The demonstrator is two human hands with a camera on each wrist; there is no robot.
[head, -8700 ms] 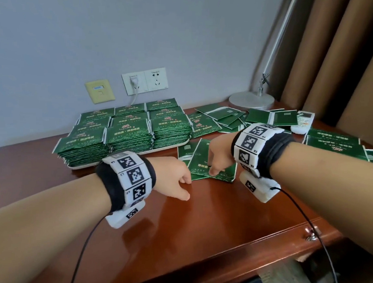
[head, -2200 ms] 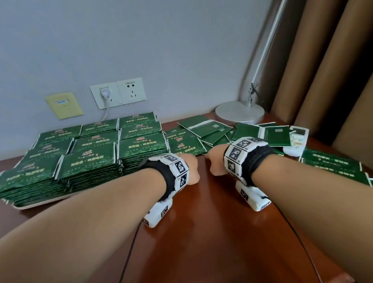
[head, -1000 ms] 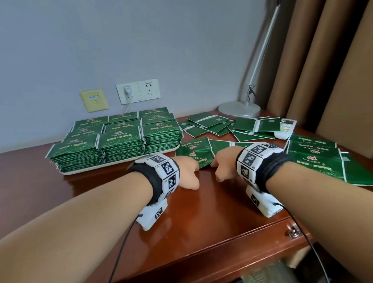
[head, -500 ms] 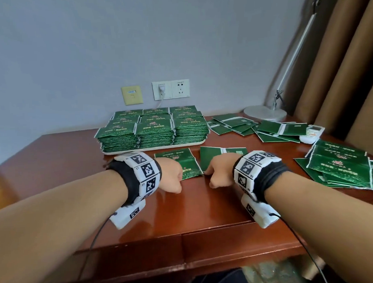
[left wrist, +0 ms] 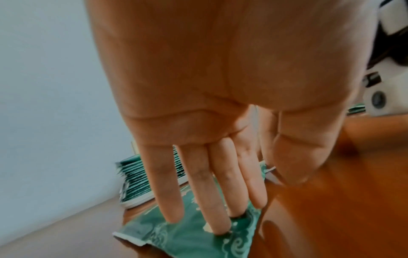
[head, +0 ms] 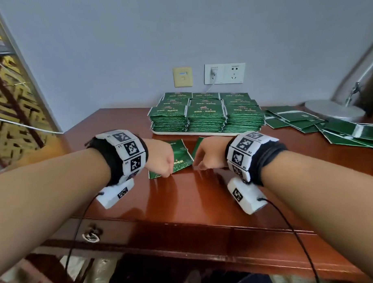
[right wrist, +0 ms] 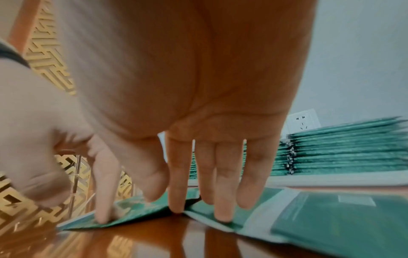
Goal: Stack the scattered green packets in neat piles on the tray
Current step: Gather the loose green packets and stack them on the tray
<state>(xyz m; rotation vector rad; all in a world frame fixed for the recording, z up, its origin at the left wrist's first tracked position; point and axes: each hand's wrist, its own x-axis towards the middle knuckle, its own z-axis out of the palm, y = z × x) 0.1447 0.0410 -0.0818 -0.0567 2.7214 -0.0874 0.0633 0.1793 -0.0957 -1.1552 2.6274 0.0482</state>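
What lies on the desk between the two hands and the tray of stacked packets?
In the head view, two loose green packets lie there, reaching under the left hand and right hand; bare wood separates them from the tray.

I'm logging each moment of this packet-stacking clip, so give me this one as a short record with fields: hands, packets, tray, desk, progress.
left hand: straight fingers press on a loose packet lying flat on the desk
right hand: straight fingers touch a second packet, face-down on the desk
tray: white, near the wall, holding neat piles in rows of three
scattered packets: lying right of the tray
desk: glossy red-brown wood
progress: packets are left to stack
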